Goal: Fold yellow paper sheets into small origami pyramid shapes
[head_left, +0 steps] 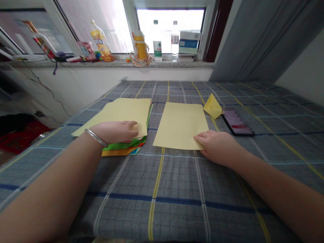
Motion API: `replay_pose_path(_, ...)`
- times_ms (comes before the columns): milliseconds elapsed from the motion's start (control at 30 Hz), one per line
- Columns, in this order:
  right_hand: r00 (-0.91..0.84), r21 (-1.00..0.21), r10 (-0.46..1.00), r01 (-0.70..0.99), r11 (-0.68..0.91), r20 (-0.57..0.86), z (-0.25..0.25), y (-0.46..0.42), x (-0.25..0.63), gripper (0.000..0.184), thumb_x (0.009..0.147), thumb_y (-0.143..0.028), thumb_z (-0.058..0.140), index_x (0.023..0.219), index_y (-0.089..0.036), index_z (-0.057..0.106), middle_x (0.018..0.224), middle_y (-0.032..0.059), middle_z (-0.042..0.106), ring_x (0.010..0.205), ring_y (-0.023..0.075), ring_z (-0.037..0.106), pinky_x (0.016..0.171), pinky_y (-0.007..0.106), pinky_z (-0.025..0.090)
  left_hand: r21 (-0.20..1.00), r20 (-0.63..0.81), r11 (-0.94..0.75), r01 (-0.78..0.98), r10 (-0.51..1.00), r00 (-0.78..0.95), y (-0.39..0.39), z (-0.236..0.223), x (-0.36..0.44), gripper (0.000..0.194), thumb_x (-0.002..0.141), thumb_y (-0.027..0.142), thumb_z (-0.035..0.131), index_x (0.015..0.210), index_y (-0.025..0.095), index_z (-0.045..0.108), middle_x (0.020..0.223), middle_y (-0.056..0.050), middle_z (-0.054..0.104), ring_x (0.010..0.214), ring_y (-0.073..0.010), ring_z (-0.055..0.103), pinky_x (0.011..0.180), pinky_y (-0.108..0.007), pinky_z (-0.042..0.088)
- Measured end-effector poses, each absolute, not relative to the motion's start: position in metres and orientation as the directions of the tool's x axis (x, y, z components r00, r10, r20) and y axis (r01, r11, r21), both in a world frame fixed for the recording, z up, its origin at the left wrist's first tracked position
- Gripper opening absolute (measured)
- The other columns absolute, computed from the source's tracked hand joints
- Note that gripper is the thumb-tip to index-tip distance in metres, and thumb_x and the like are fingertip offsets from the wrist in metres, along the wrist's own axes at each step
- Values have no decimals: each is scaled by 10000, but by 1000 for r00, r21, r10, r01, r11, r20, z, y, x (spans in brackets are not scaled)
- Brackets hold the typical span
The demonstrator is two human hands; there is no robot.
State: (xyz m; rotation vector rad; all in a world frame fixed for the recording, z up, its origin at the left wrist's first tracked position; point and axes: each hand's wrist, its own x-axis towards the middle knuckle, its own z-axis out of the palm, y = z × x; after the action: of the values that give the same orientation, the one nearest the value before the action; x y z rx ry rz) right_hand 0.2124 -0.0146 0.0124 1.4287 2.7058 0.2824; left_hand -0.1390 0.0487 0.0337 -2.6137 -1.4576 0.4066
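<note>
My left hand (117, 131), with a silver bangle at the wrist, rests on a stack of coloured paper (124, 113). Its fingers lie stretched out on the pale yellow top sheet; green, orange and blue edges stick out beneath. To the right, a single pale yellow sheet of paper (181, 125) lies flat on the checked cloth. My right hand (217, 145) pinches that sheet's near right corner, thumb below and fingers on top. Just beyond the sheet's far right corner sits a folded yellow paper shape (213, 106), pointed at the top.
A dark-edged phone (238, 123) lies right of the folded paper on the grey checked cloth (177, 182). Along the windowsill (116, 64) stand an orange drink bottle (101, 42), a yellow flask (141, 47), a clear bottle (174, 42) and boxes (188, 44). A grey curtain (263, 37) hangs at right.
</note>
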Motion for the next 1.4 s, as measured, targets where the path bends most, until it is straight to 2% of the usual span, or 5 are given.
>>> replay_pose_path(133, -585, 161, 810, 803, 574, 29, 11, -14, 216, 316, 790, -247, 532, 1064, -156, 658, 1126, 117, 687, 1013, 249, 610, 785, 343, 483, -183, -64, -479, 858, 877, 476, 32, 18, -88, 591, 956, 457, 321, 1439, 119, 357, 1438, -151, 455, 1267, -275, 488, 1032, -408, 395)
replay_pose_path(267, -625, 138, 780, 776, 616, 36, 8, -10, 223, 368, 787, -242, 535, 1125, -143, 639, 1209, 124, 655, 1062, 254, 597, 834, 354, 490, -255, 129, -407, 877, 885, 447, 27, -6, -60, 514, 945, 344, 346, 1417, 150, 409, 1382, -154, 515, 1226, -333, 493, 992, -501, 397)
replay_pose_path(567, -633, 107, 774, 771, 628, 19, 12, -2, 246, 433, 798, -190, 541, 1225, -193, 616, 1200, 93, 675, 1031, 218, 646, 836, 326, 504, -123, 72, -668, 734, 731, 678, 42, -15, -65, 495, 962, 297, 325, 1449, 219, 371, 1495, -57, 395, 1371, -286, 348, 1120, -475, 285)
replay_pose_path(933, -670, -121, 739, 730, 673, 72, 6, 8, 263, 298, 918, -218, 466, 1076, -251, 717, 1127, 18, 717, 1038, 177, 661, 916, 339, 503, 18, -45, -856, 516, 515, 856, 40, -4, -70, 876, 796, 685, 549, 1494, 232, 275, 1556, -122, 242, 1427, -337, 241, 1163, -518, 182)
replay_pose_path(1400, -661, -516, 730, 692, 505, -174, 26, 6, 281, 396, 919, -438, 442, 800, -173, 710, 766, 38, 701, 735, 182, 639, 696, 298, 491, 271, 28, -753, 599, 628, 777, 41, 6, -71, 270, 899, 361, 550, 1128, 262, 653, 1204, -3, 666, 1203, -192, 555, 1163, -487, 204)
